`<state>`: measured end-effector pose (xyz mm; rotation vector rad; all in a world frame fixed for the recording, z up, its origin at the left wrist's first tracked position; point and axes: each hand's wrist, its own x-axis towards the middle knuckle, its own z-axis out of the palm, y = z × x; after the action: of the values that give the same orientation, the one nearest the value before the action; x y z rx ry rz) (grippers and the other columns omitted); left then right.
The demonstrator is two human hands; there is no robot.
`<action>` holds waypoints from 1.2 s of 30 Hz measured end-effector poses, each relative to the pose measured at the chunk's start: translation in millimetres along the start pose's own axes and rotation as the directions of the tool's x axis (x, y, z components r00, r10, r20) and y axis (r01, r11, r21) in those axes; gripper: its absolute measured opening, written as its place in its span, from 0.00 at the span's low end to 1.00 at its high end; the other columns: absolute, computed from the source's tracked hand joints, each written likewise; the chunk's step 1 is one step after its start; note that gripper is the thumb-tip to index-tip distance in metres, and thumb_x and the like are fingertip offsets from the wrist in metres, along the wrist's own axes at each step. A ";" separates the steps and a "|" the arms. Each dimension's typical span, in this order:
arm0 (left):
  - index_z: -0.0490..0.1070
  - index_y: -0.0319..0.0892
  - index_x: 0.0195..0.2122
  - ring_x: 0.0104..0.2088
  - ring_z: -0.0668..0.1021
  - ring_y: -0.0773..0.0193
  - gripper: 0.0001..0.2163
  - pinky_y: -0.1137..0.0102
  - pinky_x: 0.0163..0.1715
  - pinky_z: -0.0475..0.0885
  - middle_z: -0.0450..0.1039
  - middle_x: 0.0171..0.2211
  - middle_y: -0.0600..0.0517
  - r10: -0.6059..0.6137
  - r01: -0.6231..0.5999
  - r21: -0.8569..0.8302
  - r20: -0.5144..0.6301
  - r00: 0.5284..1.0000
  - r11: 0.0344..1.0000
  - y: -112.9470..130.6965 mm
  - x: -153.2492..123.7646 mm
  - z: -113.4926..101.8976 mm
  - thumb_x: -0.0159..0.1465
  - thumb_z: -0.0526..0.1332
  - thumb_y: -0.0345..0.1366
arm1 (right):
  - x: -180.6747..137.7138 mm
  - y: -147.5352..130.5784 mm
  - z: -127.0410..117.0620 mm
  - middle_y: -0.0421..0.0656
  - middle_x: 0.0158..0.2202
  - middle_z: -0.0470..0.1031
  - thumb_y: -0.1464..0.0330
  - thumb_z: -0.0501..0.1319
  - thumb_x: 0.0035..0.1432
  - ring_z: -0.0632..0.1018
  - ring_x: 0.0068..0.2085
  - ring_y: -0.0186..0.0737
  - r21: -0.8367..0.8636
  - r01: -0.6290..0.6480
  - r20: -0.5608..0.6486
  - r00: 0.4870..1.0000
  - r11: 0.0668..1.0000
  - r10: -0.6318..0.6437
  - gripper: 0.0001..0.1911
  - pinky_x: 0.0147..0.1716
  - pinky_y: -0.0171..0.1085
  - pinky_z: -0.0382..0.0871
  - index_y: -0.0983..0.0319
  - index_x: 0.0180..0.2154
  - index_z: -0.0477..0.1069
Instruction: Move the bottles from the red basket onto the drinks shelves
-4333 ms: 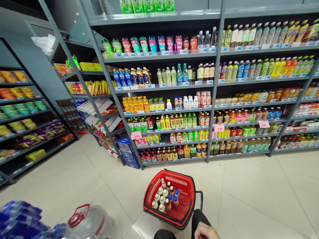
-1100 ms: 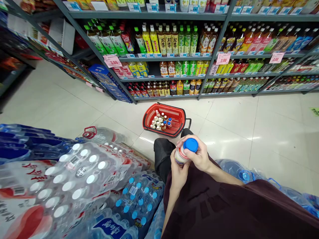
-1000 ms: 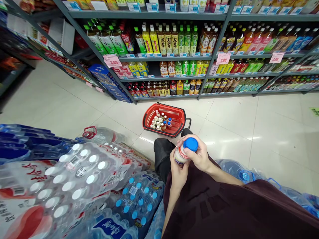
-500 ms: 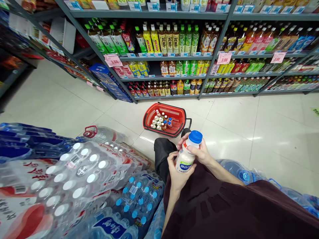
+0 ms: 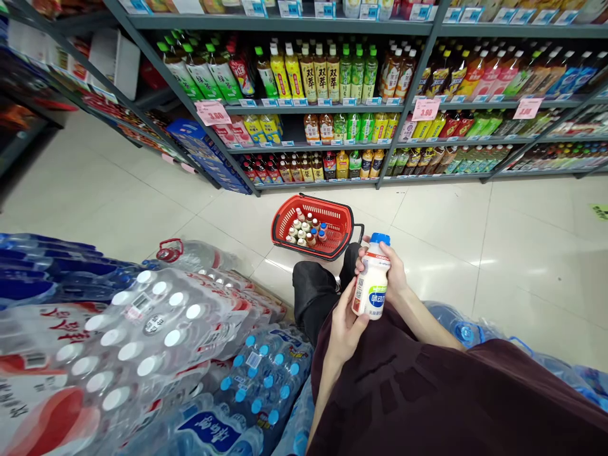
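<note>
Both my hands hold a white drink bottle (image 5: 372, 282) with a blue cap above my lap. My left hand (image 5: 345, 324) grips it low on its left side, thumb near the base. Near the neck, my right hand (image 5: 395, 272) is closed on its right side, with some fingertips showing behind the bottle. The label, with a green and blue logo, faces up toward me. On the floor ahead stands a red shopping basket (image 5: 339, 218) with several small bottles (image 5: 304, 233) grouped in its left part, capped in white, brown and blue.
A drinks shelf (image 5: 285, 109) with rows of bottles and price tags runs across the back. Shrink-wrapped water packs (image 5: 156, 323) are stacked at my left, a smaller blue-capped pack (image 5: 268, 373) beside me. Large water bottles (image 5: 465, 332) lie at my right. Pale floor tiles (image 5: 437, 240) surround the basket.
The bottle has moved slightly right and turned, so its logo shows more fully and a barcode side appears. Both hands have shifted with it and still hold it.
</note>
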<state>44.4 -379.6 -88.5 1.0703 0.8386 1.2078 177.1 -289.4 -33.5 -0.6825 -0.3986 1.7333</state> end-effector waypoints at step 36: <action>0.71 0.47 0.64 0.58 0.80 0.44 0.35 0.52 0.61 0.77 0.75 0.62 0.43 0.198 -0.132 0.453 -0.099 0.975 0.882 -15.5 -5.0 -10.3 0.55 0.77 0.42 | 1.7 -0.3 2.8 0.41 0.39 0.82 0.46 0.59 0.61 0.83 0.32 0.42 -0.111 0.112 -0.002 0.994 0.987 -0.113 0.23 0.27 0.38 0.80 0.56 0.46 0.72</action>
<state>38.6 -382.8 -106.5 1.4625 1.1936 1.2785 175.3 -287.5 -31.5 -0.7323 -0.5211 1.6099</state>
